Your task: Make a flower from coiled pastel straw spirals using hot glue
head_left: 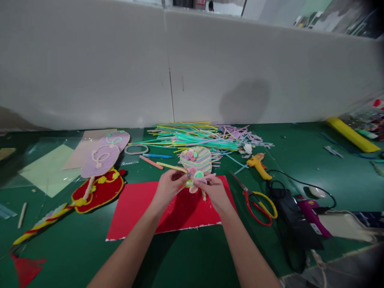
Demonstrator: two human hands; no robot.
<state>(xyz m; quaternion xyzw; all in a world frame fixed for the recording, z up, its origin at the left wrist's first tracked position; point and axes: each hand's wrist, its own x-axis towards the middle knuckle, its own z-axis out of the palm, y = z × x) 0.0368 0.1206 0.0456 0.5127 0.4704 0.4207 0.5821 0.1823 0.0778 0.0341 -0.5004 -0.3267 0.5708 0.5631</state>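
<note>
Got a pretty clear look at a pastel-striped disc, right in the middle of everything, near the far edge of a red sheet on a green table. Had slanted, zigzaggy stripes in pink, yellow and blue-green running right across the round face. Spotted a small bunch of blooms near the top left of it, pink and purple with a dab of green. Also saw a chunkier flower cluster overlapping the bottom edge, with a minty round middle, peachy petals underneath and lilac and yellowish bits around. Noticed a short pale yellow stem sticking out below that, kinda bumpy, but couldn't make out the join behind the petals.

Had the left hand pinching the flower cluster from the left, with fingers curled in and nearly together. Had the right hand doing the same on the other side, with fingertips bent close in around the petals. Saw a pale yellow strip beside the left fingers and a thin pink strip across the right fingertips; couldn't tell about the grip on either.

Found a messy heap of pastel strips behind it all, plus a yellow glue gun and red-and-yellow scissors off to the right
</note>
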